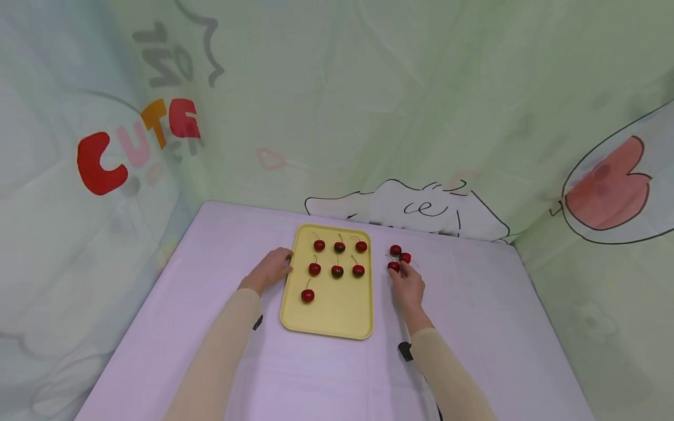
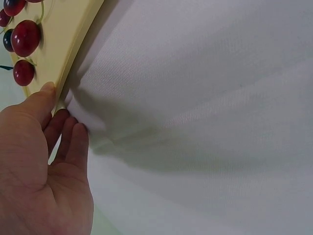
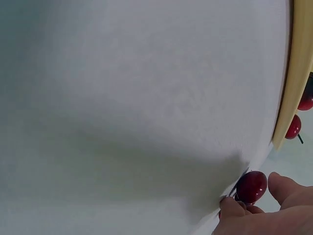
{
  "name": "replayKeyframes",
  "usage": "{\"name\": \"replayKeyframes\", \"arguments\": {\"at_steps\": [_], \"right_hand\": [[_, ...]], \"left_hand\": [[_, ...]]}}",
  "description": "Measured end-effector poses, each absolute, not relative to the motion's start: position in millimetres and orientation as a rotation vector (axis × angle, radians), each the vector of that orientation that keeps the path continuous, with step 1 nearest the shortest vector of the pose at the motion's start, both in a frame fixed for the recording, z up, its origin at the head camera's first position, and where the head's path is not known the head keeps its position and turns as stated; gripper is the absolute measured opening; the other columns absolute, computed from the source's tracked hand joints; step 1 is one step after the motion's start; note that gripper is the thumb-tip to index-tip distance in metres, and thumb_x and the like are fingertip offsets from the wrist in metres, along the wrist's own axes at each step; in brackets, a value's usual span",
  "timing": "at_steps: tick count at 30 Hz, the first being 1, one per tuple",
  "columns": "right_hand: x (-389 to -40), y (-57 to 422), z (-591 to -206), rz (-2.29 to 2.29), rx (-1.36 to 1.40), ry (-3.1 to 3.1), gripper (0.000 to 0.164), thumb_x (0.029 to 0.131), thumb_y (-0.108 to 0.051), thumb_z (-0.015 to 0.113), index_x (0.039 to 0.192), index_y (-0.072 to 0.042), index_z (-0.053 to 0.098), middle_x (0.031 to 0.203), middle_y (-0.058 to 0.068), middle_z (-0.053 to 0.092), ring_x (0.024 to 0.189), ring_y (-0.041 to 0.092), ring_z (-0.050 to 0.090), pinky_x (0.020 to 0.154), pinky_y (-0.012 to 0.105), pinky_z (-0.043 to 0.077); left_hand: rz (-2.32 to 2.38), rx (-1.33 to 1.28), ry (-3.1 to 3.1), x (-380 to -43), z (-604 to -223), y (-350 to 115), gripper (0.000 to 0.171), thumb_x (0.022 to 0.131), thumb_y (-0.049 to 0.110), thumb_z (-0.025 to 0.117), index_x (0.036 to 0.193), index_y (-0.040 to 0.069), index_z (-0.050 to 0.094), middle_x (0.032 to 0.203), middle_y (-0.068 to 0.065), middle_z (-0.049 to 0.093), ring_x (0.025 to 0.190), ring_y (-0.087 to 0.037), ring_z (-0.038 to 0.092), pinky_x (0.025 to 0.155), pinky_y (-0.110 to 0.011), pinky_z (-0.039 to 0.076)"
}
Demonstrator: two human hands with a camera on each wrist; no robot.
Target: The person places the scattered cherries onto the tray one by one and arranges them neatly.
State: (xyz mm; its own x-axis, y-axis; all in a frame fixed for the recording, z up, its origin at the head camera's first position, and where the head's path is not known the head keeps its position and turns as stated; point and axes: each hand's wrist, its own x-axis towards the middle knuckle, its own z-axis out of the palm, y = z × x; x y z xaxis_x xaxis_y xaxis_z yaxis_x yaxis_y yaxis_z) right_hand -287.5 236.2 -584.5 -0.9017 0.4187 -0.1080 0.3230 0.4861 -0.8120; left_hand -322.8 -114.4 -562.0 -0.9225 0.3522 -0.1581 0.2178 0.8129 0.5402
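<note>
A yellow tray [image 1: 329, 316] lies on the table, holding several dark red cherries with stems: two rows of three and one cherry [image 1: 308, 296] below at the left. My left hand [image 1: 271, 269] grips the tray's left edge; in the left wrist view its thumb [image 2: 47, 88] rests on the rim and the other fingers lie against the outer side. To the tray's right, my right hand [image 1: 408, 289] is at a group of three cherries. Its thumb and fingers stand around the nearest cherry [image 3: 252, 187], with a thin gap showing beside the thumb.
Two more loose cherries, one at the back [image 1: 395, 249] and one at the right [image 1: 405, 257], lie close by my right fingertips. A pale cloth covers the table [image 1: 474, 304]. Printed fabric walls [image 1: 326, 117] stand at the back and both sides.
</note>
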Motion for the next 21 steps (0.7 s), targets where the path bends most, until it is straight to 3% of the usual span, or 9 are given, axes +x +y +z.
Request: {"name": "replayKeyframes", "arguments": {"at_steps": [9, 21], "right_hand": [[-289.0, 235.7, -587.9, 1.275, -0.579, -2.634, 0.048, 0.097, -0.019, 0.061, 0.141, -0.002, 0.051, 0.136, 0.02, 0.056, 0.127, 0.034, 0.051, 0.106, 0.045, 0.045], [-282.5, 228.0, -578.7, 1.333, -0.619, -2.594, 0.048, 0.097, -0.019, 0.063, 0.141, -0.005, 0.052, 0.137, 0.018, 0.056, 0.124, 0.032, 0.052, 0.105, 0.044, 0.046]], "left_hand": [[0.79, 0.434, 2.745, -318.3, -558.7, -113.3, 0.042, 0.099, 0.011, 0.058, 0.137, -0.004, 0.047, 0.14, -0.02, 0.049, 0.134, -0.033, 0.042, 0.115, -0.043, 0.033], [0.79, 0.443, 2.751, -319.6, -558.3, -114.6, 0.042, 0.099, 0.011, 0.058, 0.137, -0.004, 0.047, 0.139, -0.02, 0.049, 0.134, -0.034, 0.042, 0.115, -0.044, 0.033]]}}
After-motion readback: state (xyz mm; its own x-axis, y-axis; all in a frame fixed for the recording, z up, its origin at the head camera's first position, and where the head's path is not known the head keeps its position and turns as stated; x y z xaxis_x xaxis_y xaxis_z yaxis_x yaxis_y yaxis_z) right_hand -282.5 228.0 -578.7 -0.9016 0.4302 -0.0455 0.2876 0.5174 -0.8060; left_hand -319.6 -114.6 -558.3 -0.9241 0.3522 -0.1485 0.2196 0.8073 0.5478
